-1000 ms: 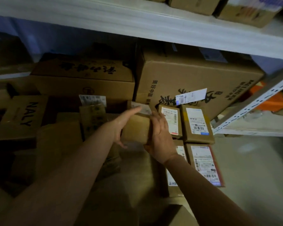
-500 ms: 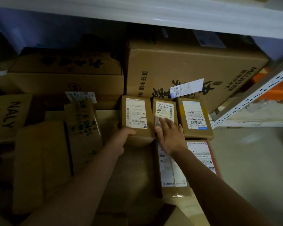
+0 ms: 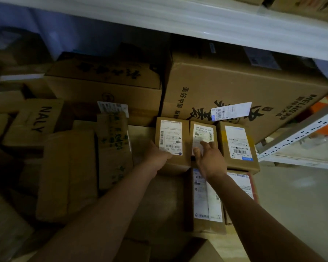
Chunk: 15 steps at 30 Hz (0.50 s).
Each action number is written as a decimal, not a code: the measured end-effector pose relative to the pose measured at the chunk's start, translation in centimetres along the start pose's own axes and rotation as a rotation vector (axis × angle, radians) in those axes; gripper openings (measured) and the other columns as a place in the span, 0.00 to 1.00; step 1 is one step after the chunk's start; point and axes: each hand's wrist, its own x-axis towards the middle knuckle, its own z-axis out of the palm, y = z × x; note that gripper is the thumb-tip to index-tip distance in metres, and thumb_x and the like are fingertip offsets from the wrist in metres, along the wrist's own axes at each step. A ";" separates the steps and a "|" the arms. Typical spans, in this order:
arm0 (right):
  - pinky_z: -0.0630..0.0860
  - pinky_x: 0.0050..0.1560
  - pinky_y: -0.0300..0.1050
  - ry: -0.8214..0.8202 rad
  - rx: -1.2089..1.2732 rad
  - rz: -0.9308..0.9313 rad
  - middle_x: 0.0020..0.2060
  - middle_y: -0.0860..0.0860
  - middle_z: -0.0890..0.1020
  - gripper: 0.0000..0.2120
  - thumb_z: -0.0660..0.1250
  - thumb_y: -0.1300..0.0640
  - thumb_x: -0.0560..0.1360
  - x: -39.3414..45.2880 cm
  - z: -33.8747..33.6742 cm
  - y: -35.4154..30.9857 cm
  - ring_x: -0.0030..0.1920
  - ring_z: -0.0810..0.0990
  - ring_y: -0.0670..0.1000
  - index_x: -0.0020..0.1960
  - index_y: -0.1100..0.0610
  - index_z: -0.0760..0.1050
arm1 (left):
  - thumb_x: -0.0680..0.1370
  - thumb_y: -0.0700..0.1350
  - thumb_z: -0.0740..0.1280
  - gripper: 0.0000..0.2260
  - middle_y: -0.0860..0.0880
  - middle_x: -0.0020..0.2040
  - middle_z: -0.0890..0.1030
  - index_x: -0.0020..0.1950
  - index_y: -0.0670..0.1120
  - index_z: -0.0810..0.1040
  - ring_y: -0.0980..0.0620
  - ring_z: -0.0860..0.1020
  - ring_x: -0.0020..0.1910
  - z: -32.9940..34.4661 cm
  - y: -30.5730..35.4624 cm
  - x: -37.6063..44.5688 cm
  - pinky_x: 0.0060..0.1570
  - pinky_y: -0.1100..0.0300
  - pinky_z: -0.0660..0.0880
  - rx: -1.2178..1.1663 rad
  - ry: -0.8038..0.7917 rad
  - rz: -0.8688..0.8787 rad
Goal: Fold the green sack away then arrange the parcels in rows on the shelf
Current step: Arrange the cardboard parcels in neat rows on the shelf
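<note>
I see my left hand [image 3: 157, 157] curled on the near left corner of the left parcel [image 3: 171, 142], fingers seemingly clamped, though it's dim. My right hand [image 3: 209, 159] lies flat, fingers spread, on the middle parcel [image 3: 203, 133]. Three parcels sit edge to edge against the big carton [image 3: 244, 87]; the right parcel [image 3: 237, 144] nears the shelf's edge, bare floor [image 3: 295, 205] beyond.

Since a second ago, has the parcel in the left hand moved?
Yes. The parcel went from raised to flat, left of the middle parcel, before the big carton.
</note>
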 end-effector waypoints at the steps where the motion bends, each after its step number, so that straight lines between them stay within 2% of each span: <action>1: 0.73 0.58 0.48 0.069 0.045 -0.021 0.68 0.54 0.69 0.22 0.54 0.46 0.80 -0.3 0.0 -0.8 0.64 0.73 0.54 0.71 0.54 0.66 | 0.77 0.41 0.67 0.29 0.49 0.69 0.71 0.75 0.50 0.59 0.46 0.72 0.66 -0.6 0.3 -0.5 0.56 0.54 0.71 0.044 0.053 0.077; 2: 0.73 0.55 0.47 0.123 0.110 -0.060 0.64 0.54 0.71 0.19 0.56 0.48 0.80 -0.6 -0.1 -1.8 0.61 0.74 0.54 0.67 0.54 0.69 | 0.77 0.43 0.66 0.27 0.51 0.68 0.71 0.75 0.50 0.61 0.49 0.73 0.64 -1.3 0.8 -1.1 0.52 0.59 0.72 0.089 0.123 0.164; 4: 0.75 0.52 0.45 0.114 0.256 -0.143 0.57 0.52 0.77 0.12 0.59 0.51 0.79 -1.2 0.3 -4.3 0.56 0.77 0.52 0.60 0.54 0.74 | 0.78 0.44 0.65 0.21 0.54 0.64 0.71 0.71 0.50 0.66 0.53 0.73 0.60 -3.6 1.6 -1.9 0.47 0.64 0.71 0.178 0.294 0.332; 7: 0.76 0.50 0.42 -0.082 0.444 -0.168 0.50 0.49 0.80 0.08 0.60 0.51 0.79 -2.9 0.9 -8.7 0.52 0.79 0.50 0.55 0.52 0.74 | 0.79 0.44 0.63 0.11 0.49 0.63 0.74 0.62 0.49 0.75 0.50 0.74 0.61 -7.8 1.8 -2.2 0.49 0.62 0.70 0.315 0.557 0.460; 9: 0.77 0.54 0.46 -0.246 0.541 -0.123 0.54 0.50 0.79 0.16 0.61 0.44 0.77 -4.3 1.7 -11.3 0.54 0.79 0.51 0.59 0.53 0.72 | 0.79 0.45 0.62 0.09 0.48 0.60 0.76 0.57 0.48 0.77 0.48 0.74 0.60 -10.7 1.1 -2.1 0.50 0.59 0.71 0.481 0.638 0.493; 11: 0.75 0.62 0.53 -0.363 0.621 -0.054 0.64 0.52 0.74 0.35 0.67 0.37 0.70 -5.7 2.6 -13.3 0.63 0.75 0.53 0.70 0.55 0.65 | 0.79 0.46 0.61 0.15 0.45 0.67 0.72 0.66 0.48 0.73 0.44 0.67 0.68 -13.3 0.0 -1.9 0.64 0.47 0.67 0.694 0.600 0.423; 13: 0.72 0.65 0.54 -0.423 0.631 -0.011 0.70 0.52 0.67 0.51 0.73 0.35 0.61 -6.8 3.5 -14.5 0.68 0.69 0.55 0.75 0.54 0.55 | 0.79 0.51 0.61 0.26 0.46 0.77 0.59 0.76 0.50 0.59 0.42 0.52 0.77 -15.3 -1.4 -2.0 0.72 0.37 0.53 0.895 0.453 0.307; 15: 0.70 0.66 0.52 -0.441 0.525 -0.004 0.71 0.54 0.64 0.54 0.76 0.38 0.61 -7.5 4.3 -15.1 0.70 0.66 0.56 0.76 0.55 0.52 | 0.79 0.56 0.59 0.32 0.50 0.79 0.48 0.78 0.52 0.48 0.42 0.40 0.77 -16.8 -2.5 -2.0 0.71 0.32 0.47 1.040 0.311 0.254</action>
